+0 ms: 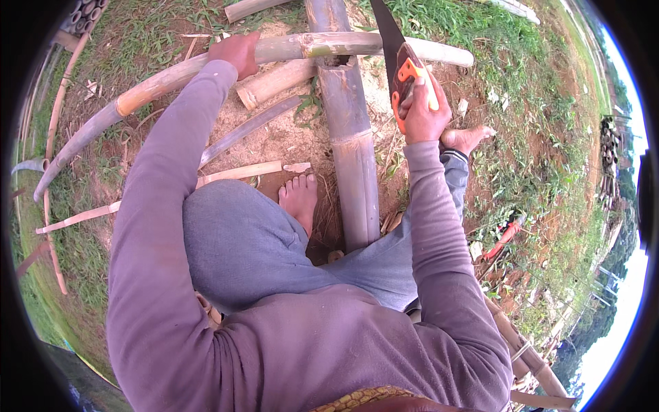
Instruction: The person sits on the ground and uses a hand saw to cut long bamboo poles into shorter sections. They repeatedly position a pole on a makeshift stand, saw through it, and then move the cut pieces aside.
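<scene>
My left hand [235, 53] is wrapped round a long, curved bamboo pole [161, 77], which lies crosswise over a thicker bamboo pole [351, 147]. In my right hand [423, 113] is a hand saw [389, 34] with an orange and dark handle, its blade pointing up and away. The blade stands beside the curved pole, right of the thick one; whether it touches the bamboo I cannot tell. A dark notch is cut in the thick pole's top, just below the crossing. My fingers close on the saw's handle.
A short bamboo piece [278, 82] and a split strip [250, 129] lie on sawdust left of the thick pole. My bare foot [298, 200] rests beside it. A red-handled tool [506, 237] lies in grass at right. More bamboo [528, 353] lies at lower right.
</scene>
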Demonstrator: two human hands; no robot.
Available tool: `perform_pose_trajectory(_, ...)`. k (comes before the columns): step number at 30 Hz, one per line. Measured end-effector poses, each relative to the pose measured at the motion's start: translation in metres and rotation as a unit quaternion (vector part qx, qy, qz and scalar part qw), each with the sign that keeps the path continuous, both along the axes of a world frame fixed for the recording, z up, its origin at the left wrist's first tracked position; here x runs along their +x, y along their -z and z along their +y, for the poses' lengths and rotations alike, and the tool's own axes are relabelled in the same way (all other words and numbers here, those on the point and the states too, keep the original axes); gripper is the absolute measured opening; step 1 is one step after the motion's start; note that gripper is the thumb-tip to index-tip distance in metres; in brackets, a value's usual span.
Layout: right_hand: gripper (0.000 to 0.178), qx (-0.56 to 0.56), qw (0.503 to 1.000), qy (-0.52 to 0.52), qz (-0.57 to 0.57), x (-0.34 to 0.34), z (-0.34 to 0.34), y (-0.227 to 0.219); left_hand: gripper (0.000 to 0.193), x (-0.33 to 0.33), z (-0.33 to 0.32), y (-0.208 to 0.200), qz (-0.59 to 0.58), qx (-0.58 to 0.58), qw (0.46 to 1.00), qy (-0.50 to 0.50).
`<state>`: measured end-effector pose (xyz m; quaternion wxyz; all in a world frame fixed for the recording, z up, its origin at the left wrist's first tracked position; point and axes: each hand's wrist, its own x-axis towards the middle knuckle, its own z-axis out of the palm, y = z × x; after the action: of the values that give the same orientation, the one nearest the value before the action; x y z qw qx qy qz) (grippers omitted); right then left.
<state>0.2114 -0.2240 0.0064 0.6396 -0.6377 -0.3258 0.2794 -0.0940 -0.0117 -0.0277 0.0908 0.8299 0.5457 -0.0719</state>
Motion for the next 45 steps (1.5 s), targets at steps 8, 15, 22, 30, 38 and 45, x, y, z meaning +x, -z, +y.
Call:
perform_pose_trajectory(8, 0.043, -0.013, 1.000, 0.001, -0.020, -0.024, -0.155, 0.017, 0.047, -0.009, 0.001, -0.005, 0.015, -0.009, 1.000, -0.009)
perform_pose_trajectory(15, 0.037, -0.004, 1.000, 0.007, -0.010, 0.001, -0.071, 0.028, 0.047, 0.001, -0.004, 0.002, 0.023, -0.024, 0.999, 0.001)
perform_pose_trajectory(22, 0.041, -0.002, 1.000, 0.002, 0.001, -0.013, -0.045, -0.002, 0.050, -0.003, 0.010, -0.009, 0.024, -0.018, 1.000, -0.008)
perform_pose_trajectory(30, 0.042, -0.001, 0.997, 0.015, -0.071, -0.005, -0.145, 0.032, 0.053, -0.007, 0.007, -0.004, 0.019, -0.012, 1.000, -0.003)
perform_pose_trajectory(38, 0.038, -0.003, 1.000, 0.021, 0.020, -0.010, -0.044, 0.011, 0.053, -0.002, 0.005, -0.010, 0.030, -0.042, 0.999, -0.017)
perform_pose_trajectory(45, 0.045, 0.021, 0.999, 0.007, -0.047, -0.016, -0.164, 0.033, 0.050, -0.004, 0.000, -0.010, 0.024, -0.025, 0.999, -0.007)
